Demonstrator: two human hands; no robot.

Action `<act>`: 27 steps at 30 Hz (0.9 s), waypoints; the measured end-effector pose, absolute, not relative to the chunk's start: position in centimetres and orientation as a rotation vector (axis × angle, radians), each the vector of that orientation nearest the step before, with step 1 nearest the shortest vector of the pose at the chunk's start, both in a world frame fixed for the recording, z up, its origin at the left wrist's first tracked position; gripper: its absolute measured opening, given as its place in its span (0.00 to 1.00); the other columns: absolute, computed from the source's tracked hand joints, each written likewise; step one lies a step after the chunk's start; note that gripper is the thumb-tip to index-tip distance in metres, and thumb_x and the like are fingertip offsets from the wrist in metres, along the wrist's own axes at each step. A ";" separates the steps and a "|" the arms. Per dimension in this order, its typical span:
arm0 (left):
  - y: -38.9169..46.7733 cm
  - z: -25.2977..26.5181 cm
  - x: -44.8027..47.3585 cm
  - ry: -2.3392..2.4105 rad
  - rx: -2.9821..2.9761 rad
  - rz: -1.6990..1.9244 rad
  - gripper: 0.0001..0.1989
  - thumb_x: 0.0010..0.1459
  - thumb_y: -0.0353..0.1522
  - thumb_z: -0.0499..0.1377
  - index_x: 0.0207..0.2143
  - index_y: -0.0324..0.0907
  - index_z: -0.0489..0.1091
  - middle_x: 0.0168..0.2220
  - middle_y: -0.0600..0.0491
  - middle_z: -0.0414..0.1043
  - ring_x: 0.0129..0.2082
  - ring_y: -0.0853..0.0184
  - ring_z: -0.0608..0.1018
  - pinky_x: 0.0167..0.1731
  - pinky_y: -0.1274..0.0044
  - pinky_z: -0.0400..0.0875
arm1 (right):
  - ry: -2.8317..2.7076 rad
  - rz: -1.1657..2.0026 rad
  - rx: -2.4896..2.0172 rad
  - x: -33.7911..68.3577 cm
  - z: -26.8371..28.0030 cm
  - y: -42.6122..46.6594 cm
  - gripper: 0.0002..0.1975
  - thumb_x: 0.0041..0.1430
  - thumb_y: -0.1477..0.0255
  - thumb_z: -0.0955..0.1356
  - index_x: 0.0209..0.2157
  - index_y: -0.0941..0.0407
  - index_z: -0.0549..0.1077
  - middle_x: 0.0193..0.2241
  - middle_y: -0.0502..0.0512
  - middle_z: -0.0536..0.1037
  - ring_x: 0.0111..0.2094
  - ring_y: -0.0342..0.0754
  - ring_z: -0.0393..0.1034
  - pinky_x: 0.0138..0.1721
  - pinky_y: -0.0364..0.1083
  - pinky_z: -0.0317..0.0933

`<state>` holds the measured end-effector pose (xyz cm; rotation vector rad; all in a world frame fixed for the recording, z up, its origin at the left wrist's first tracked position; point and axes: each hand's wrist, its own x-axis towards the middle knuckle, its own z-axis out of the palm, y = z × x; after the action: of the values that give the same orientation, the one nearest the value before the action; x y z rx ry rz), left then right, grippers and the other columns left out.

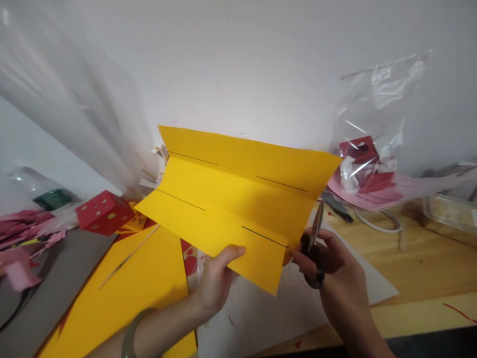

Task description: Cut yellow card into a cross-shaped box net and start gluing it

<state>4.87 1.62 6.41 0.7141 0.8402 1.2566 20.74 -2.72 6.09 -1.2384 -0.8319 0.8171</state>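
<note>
A creased sheet of yellow card (223, 199) is held up in the middle of the view, tilted, with several dark lines marked or cut across it. My left hand (219, 278) grips its lower edge, thumb on top and the fingers hidden behind. In my right hand (339, 278) is a pair of scissors (316, 248) with dark handles, the blades pointing up beside the card's right edge. The thumb and a finger of that hand are close to the card's lower right edge; whether they pinch it I cannot tell.
A white sheet (257, 328) lies under my hands on the wooden table (410, 248). At left are another yellow sheet (149, 278), a red box (104, 213) and pink scraps (22, 233). A utility knife (337, 206) and a clear bag (372, 124) are at right.
</note>
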 end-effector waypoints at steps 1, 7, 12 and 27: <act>1.7 6.5 4.9 0.826 0.721 1.251 0.05 0.39 0.26 0.64 0.24 0.42 0.74 0.24 0.55 0.74 0.31 0.66 0.75 0.38 0.76 0.70 | -0.830 0.824 -1.240 20.8 6.0 -2.7 0.15 0.43 0.69 0.74 0.35 0.51 0.69 0.20 0.45 0.74 0.18 0.39 0.61 0.15 0.36 0.51; 2.4 7.3 4.9 0.646 0.562 1.087 0.14 0.54 0.31 0.59 0.43 0.39 0.72 0.41 0.49 0.76 0.45 0.60 0.75 0.48 0.70 0.66 | -0.848 0.856 -1.320 21.0 6.2 -2.9 0.17 0.41 0.68 0.74 0.35 0.54 0.69 0.21 0.47 0.73 0.20 0.40 0.62 0.17 0.38 0.55; 2.8 8.1 4.9 0.672 0.442 1.067 0.20 0.59 0.31 0.54 0.54 0.38 0.64 0.48 0.46 0.73 0.48 0.58 0.74 0.53 0.67 0.63 | -0.899 0.897 -1.332 20.9 6.3 -3.0 0.15 0.43 0.68 0.73 0.33 0.54 0.68 0.20 0.46 0.72 0.19 0.40 0.60 0.17 0.39 0.50; 2.3 9.4 4.7 0.636 0.357 1.085 0.19 0.62 0.33 0.49 0.54 0.36 0.63 0.51 0.45 0.71 0.53 0.57 0.71 0.54 0.68 0.63 | -0.911 0.911 -1.271 19.8 6.8 -3.5 0.13 0.45 0.69 0.72 0.32 0.53 0.67 0.20 0.45 0.68 0.20 0.40 0.61 0.18 0.39 0.52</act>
<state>4.72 2.29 9.38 0.3572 0.6360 1.0846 19.77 -3.46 6.81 -1.2709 -0.9106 0.9110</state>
